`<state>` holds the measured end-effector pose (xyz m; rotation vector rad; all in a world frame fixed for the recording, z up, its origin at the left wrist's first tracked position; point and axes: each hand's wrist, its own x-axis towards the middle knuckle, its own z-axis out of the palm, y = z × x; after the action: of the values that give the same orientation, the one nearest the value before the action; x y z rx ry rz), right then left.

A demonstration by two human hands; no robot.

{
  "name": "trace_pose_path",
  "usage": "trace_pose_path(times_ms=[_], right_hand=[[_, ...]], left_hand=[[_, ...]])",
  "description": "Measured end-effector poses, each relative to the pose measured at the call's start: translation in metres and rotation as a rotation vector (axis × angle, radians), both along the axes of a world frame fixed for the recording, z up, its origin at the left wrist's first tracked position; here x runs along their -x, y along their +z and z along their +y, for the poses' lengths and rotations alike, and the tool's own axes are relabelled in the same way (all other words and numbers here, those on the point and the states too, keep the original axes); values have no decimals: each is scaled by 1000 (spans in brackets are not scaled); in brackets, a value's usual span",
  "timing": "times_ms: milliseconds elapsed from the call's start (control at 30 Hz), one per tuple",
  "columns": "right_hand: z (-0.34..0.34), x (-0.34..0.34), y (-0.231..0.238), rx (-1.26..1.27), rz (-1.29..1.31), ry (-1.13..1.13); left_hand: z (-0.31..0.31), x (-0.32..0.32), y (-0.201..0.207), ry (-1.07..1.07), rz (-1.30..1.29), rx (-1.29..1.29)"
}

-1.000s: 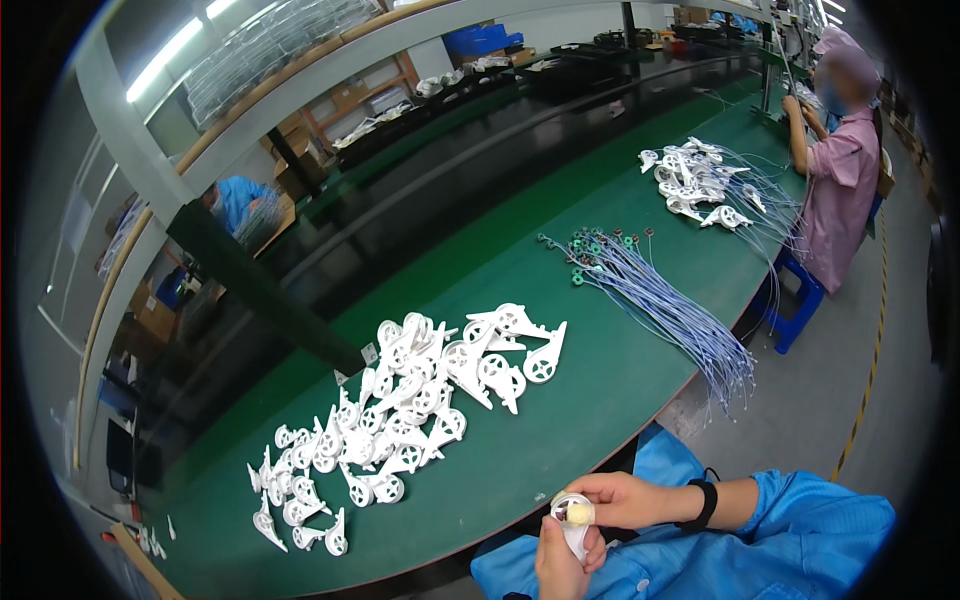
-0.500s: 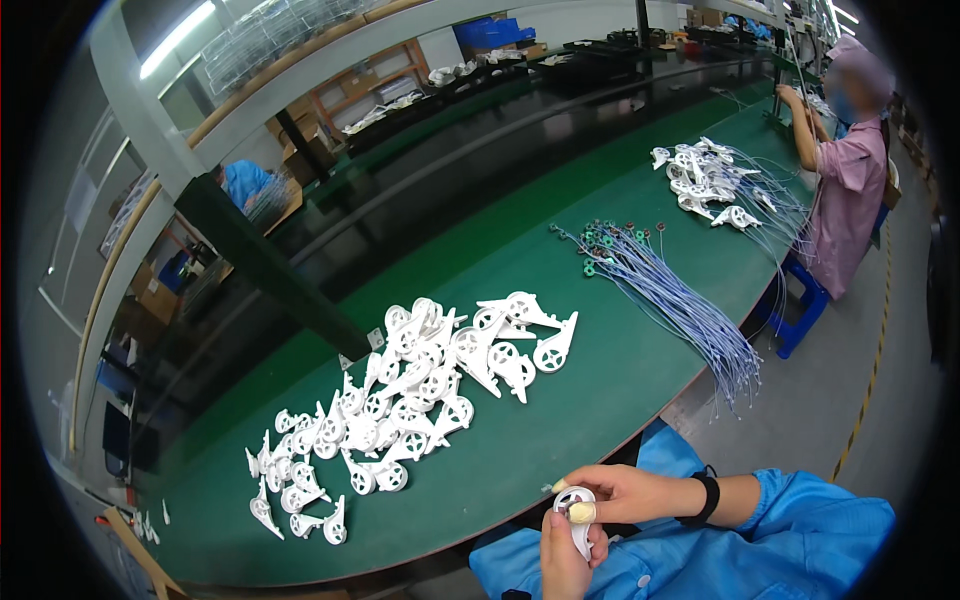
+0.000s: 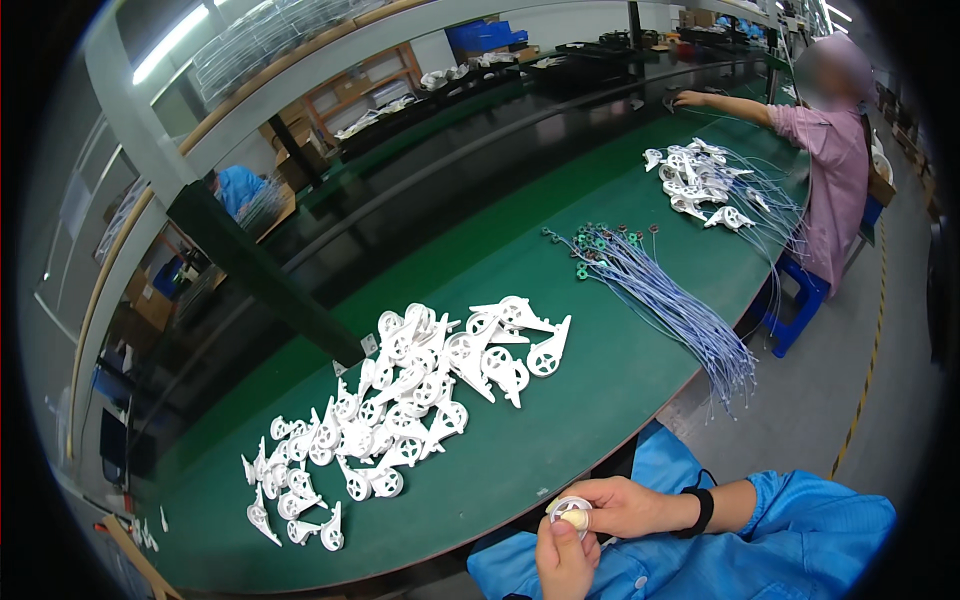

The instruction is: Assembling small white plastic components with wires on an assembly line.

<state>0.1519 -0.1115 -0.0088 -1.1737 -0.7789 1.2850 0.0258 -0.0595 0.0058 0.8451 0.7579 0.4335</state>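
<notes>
White spoked part [image 3: 573, 501] pinched btwn L hand [image 3: 566, 566] & R hand [image 3: 632, 507]; unwired-looking pile [image 3: 360, 439] lower left, wired batch [image 3: 688, 188] upper right, prob further along.

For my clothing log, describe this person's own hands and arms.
A bright blue, creased sleeve stops short of the right wrist, which wears a black wristband. The right hand has a pale yellow cover on its thumb. The left hand is ungloved; how its arm is dressed is unclear.
</notes>
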Motion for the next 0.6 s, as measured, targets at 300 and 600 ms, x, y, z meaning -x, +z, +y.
trace_pose_path(times_ms=[300, 600], right_hand=[[-5, 3, -10, 57, 6, -31], [-11, 5, -15, 50, 68, -59]], left_hand=[[-4, 0, -12, 15, -1, -28], [-11, -2, -14, 19, 43, -35]])
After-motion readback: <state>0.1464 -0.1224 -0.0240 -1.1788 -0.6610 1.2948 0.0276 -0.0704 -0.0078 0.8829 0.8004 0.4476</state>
